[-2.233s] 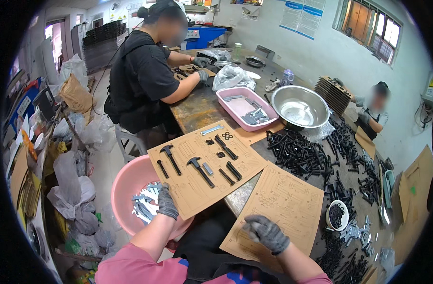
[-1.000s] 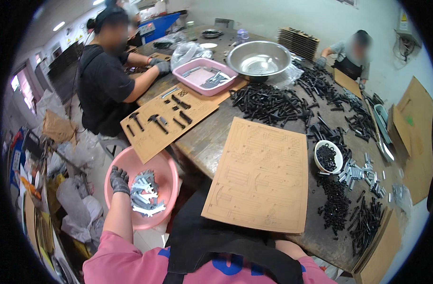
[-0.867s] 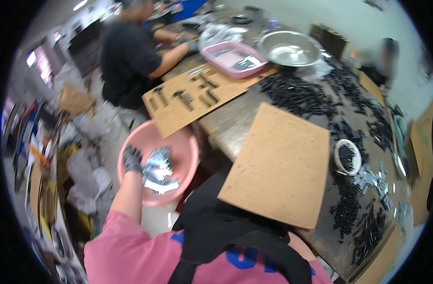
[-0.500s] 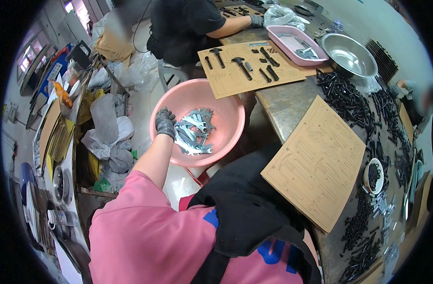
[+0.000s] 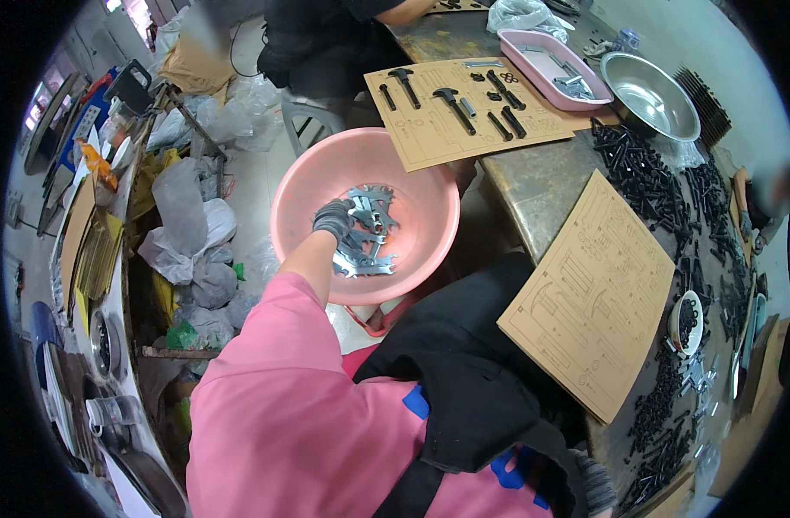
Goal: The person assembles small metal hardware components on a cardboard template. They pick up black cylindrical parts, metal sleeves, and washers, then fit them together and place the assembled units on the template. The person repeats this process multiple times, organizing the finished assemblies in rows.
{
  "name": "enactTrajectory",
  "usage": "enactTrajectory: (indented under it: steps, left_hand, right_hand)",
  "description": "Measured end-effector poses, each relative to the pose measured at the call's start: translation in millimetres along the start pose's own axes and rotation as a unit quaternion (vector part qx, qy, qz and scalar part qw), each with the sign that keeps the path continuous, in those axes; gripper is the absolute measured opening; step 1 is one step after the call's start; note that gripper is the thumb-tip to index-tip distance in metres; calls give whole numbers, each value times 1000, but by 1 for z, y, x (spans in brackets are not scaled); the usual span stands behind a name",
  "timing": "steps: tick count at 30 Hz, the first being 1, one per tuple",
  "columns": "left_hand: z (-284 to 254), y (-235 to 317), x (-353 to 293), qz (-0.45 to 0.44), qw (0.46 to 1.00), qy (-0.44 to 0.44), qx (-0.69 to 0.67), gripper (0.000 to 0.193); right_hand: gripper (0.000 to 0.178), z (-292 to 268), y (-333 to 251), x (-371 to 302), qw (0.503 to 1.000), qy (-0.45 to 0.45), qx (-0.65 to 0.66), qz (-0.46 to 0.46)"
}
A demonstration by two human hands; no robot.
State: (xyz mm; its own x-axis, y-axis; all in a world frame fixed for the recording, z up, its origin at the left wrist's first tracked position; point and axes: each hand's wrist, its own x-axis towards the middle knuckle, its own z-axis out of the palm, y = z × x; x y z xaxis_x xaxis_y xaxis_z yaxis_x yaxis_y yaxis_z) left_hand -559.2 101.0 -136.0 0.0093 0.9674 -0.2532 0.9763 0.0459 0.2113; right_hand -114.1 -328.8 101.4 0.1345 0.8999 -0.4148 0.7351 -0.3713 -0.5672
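My left hand (image 5: 333, 218), in a grey striped glove, reaches down into a pink plastic basin (image 5: 423, 259). Its fingers are curled at the upper left of a heap of silver open-end wrenches (image 5: 369, 250), closed on the end of one wrench; the fingertips are partly hidden. Low at the right, by the black apron, part of my right hand (image 5: 595, 485) shows in a similar glove, its fingers out of sight. To its upper left, a printed cardboard sheet (image 5: 589, 298) lies over the near edge of the workbench.
Another cardboard sheet (image 5: 421, 147) carries black hammers, bolts and small parts, overhanging the bench (image 5: 524, 186). Behind it stand a pink tray (image 5: 602, 102) and a steel bowl (image 5: 650, 97). Black parts (image 5: 641, 173) cover the bench's right side. A co-worker (image 5: 326, 47) sits ahead; cluttered shelving runs along the left.
My left hand has moved from the basin's left rim inward onto the wrenches. My right glove has come into view at the lower right. The co-worker's gloved hand has left the picture.
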Motion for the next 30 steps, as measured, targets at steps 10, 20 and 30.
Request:
enactTrajectory:
  steps: [10,20,30]
  left_hand:
    - [-21,57,20,145,986,-73,30,65]
    - [-47,33,-11,125,962,-44,-241,21]
    - [-73,29,-54,114,814,183,-540,16]
  right_hand:
    - [26,-19,-16,71,995,53,-25,-77]
    - [21,-46,-63,138,988,-2,36,-150]
    - [24,-38,-85,188,971,-61,106,-208]
